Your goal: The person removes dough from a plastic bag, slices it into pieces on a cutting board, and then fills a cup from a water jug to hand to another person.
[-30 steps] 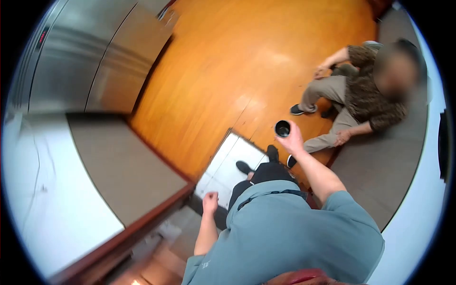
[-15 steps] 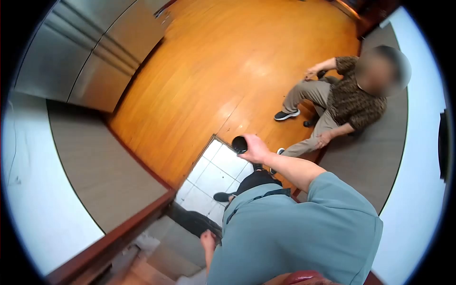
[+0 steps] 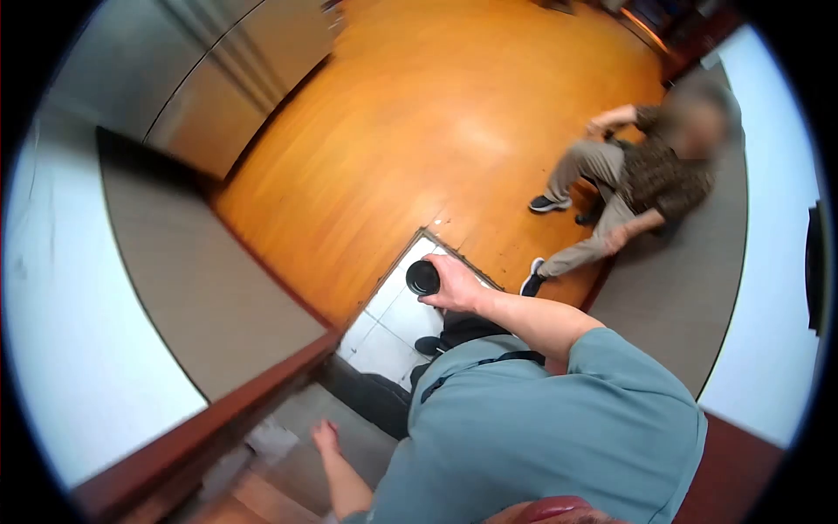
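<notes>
My right hand [image 3: 454, 284] is stretched out in front of my body, with its fingers wrapped round a black cylindrical cup [image 3: 423, 278]. The cup's round end faces up toward me; whether it is a lid or an open mouth I cannot make out. White floor tiles [image 3: 397, 307] lie below the cup. My left hand [image 3: 326, 435] hangs low at my left side beside the dark reddish-brown frame edge [image 3: 262, 384]. It holds nothing that I can see, and its small, slightly blurred fingers look loosely apart.
A seated person [image 3: 672, 175] is on the right, legs reaching over the wooden floor [image 3: 393, 131]. Steel cabinet doors [image 3: 227, 87] stand at the upper left. Brown wall panels [image 3: 201, 271] flank the passage. The tiles meet the wood at a dark edge strip [image 3: 463, 258].
My right hand with the cup has shifted slightly left and down in view. My left hand has swung out leftward, away from my body. The surroundings have shifted a little as the camera moved.
</notes>
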